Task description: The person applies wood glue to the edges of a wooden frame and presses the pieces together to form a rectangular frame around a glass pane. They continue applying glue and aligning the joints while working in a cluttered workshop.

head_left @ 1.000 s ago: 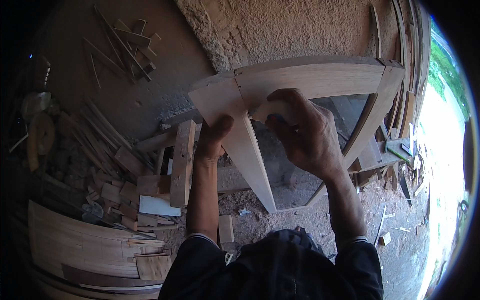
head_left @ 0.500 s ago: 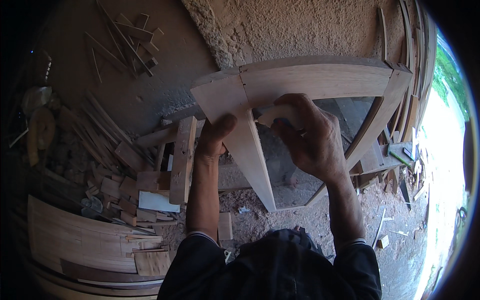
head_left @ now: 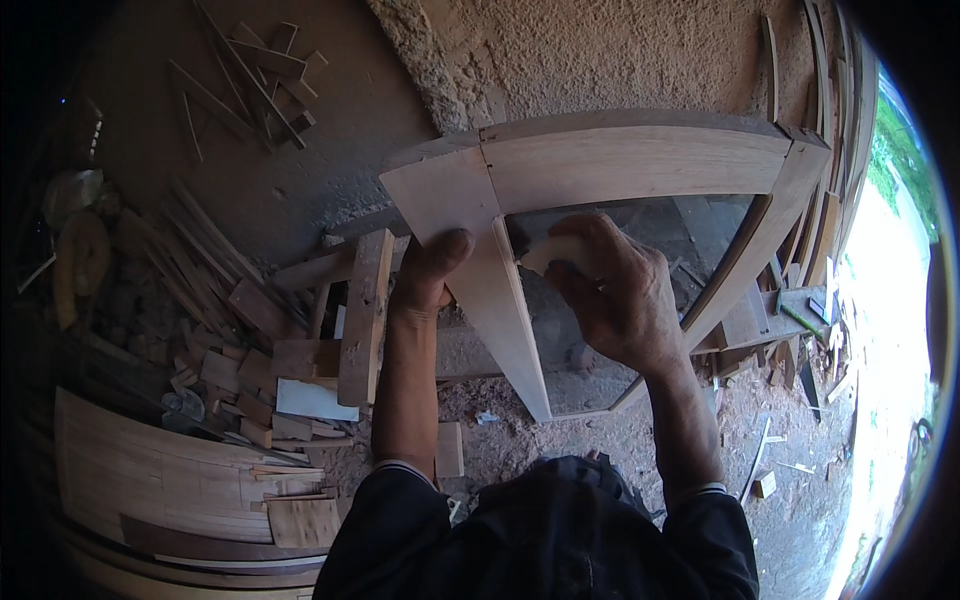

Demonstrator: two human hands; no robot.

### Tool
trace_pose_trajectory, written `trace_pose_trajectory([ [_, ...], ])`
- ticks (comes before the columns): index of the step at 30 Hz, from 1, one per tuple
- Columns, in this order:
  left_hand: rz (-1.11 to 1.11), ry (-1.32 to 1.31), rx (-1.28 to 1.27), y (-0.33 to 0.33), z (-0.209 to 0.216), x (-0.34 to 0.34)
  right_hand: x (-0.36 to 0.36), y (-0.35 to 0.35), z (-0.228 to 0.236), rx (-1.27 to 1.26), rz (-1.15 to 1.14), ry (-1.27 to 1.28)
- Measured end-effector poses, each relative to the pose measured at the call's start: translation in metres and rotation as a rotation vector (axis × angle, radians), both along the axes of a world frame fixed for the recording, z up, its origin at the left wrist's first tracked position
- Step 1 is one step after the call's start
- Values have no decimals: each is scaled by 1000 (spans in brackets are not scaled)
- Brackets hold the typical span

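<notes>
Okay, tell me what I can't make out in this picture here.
Head view:
Left hand: most fingers, hidden behind the wooden frame.
Pale object: full shape, covered by the right hand.
Rounded yellowish object, far left: dim, kind unclear.
Bright area, right: detail washed out by glare.

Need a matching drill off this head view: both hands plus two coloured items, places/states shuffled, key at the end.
Column 1
1. Left hand
2. Right hand
3. White flat piece
4. Green strip

Column 2
A. Holding a pale object
B. Near the picture's right side
C. Gripping the wooden frame near its upper-left corner
D. Beside wood scraps, left of the person

Pairs: 1-C, 2-A, 3-D, 4-B
</notes>
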State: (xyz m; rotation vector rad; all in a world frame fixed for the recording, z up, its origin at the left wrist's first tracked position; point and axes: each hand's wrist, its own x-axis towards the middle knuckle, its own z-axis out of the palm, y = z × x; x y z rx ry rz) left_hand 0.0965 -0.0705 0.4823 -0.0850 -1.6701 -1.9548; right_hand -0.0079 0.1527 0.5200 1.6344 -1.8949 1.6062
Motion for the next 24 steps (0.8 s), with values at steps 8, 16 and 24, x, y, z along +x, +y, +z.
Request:
trace_pose_trajectory([
  [8,-92,-58,-19,0,6,0,-5,0,-1,64,14,27],
  [16,-77,-14,-70,-11,-7,-3,3,4,-42,139,6,-162],
  [24,-93,-21,-60,-11,-8,-2,9,4,-67,129,-51,-218],
])
